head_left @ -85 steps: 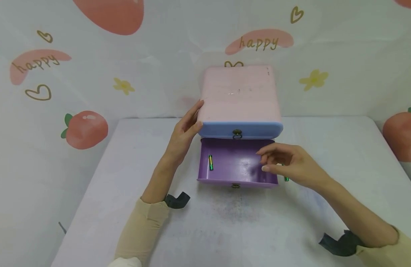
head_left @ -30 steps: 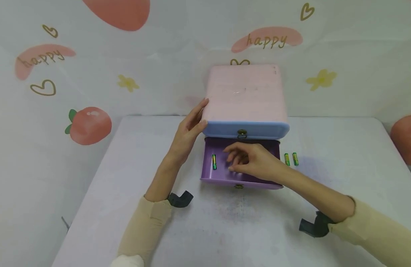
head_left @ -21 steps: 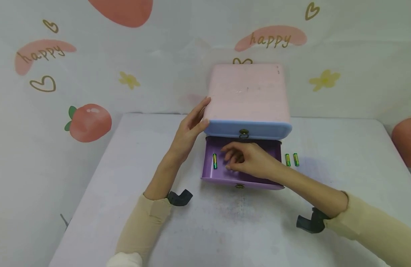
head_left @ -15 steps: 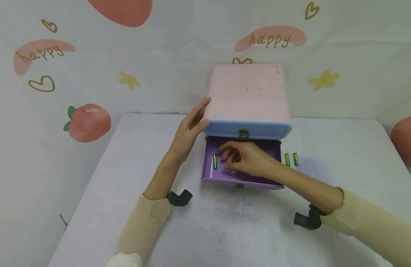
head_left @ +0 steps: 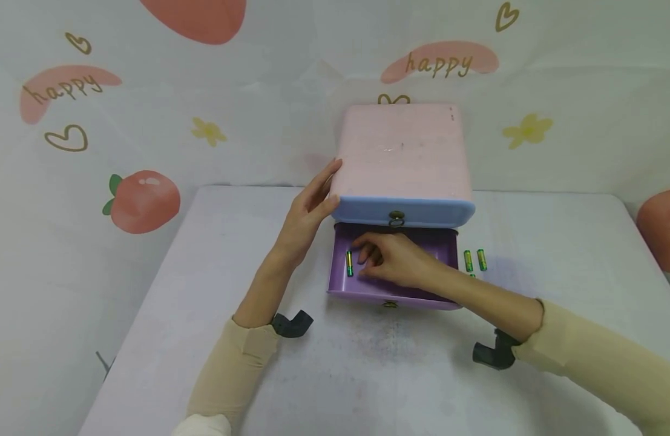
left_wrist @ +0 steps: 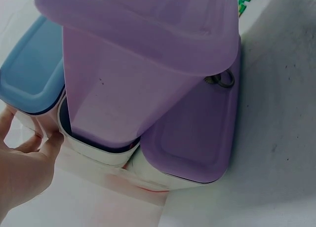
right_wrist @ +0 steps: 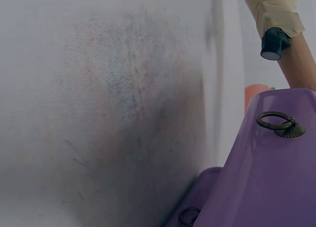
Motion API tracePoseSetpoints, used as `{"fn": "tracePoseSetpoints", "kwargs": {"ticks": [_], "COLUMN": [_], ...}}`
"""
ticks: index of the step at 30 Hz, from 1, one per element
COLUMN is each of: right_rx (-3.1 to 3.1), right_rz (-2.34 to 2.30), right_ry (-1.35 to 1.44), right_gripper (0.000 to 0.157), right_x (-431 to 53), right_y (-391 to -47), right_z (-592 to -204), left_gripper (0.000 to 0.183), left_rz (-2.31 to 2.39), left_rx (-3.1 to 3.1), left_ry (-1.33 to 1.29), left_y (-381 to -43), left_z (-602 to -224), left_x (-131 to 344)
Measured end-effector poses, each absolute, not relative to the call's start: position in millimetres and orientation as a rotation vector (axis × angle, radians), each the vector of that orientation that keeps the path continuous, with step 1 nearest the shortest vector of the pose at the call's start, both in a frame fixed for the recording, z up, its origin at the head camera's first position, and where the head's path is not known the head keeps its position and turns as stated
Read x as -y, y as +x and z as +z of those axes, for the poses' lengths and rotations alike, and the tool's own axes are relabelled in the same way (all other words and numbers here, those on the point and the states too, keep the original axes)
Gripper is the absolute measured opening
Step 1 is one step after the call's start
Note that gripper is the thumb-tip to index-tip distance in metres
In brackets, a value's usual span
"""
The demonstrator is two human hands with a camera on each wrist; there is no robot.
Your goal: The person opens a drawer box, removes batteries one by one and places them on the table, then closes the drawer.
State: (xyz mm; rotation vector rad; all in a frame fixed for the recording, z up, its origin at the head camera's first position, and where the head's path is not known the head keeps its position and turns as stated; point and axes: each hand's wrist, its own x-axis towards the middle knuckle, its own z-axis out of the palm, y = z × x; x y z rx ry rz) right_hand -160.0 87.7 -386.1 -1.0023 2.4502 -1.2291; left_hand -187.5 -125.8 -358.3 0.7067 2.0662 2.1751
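Observation:
A small pink drawer cabinet (head_left: pixel 401 151) stands at the back of the table, its blue top drawer (head_left: pixel 367 211) closed. The purple drawer (head_left: pixel 335 284) below it is pulled out. One green-and-gold battery (head_left: pixel 349 264) lies at that drawer's left side. My left hand (head_left: pixel 301 227) rests its fingers and thumb against the cabinet's left side, also seen in the left wrist view. Over the drawer, my right hand (head_left: pixel 397 260) has loosely bent fingers, thumb and index apart, just right of the battery. It holds nothing visible. The right wrist view leaves this hand out.
Two batteries, a left one (head_left: pixel 468 261) and a right one (head_left: pixel 482 260), lie on the table right of the drawer. Another battery (head_left: pixel 472 276) is mostly hidden by the right forearm. A lower purple drawer (left_wrist: pixel 197 133) sits beneath. A printed cloth backs the table.
My right hand has moved left from the drawer's right side, over the drawer and towards the battery inside. The left hand stays at the cabinet. The view has shifted slightly.

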Motion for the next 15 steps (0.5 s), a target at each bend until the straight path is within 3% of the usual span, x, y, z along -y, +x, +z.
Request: {"fn": "tracePoseSetpoints", "kwargs": {"ticks": [15], "right_rx": [-2.547], "right_rz": [-1.097], "right_ry": [-1.014], "right_gripper": [0.04], "right_x": [-80.2], "right_y": [-166.4], "right_z": [-386.7], "left_gripper": [0.057], "left_rz": [2.18], "left_rx": [-2.075], "left_ry": [0.712], "left_y": [-187.3], "left_z": [-357.5], "left_x": [124.4]}}
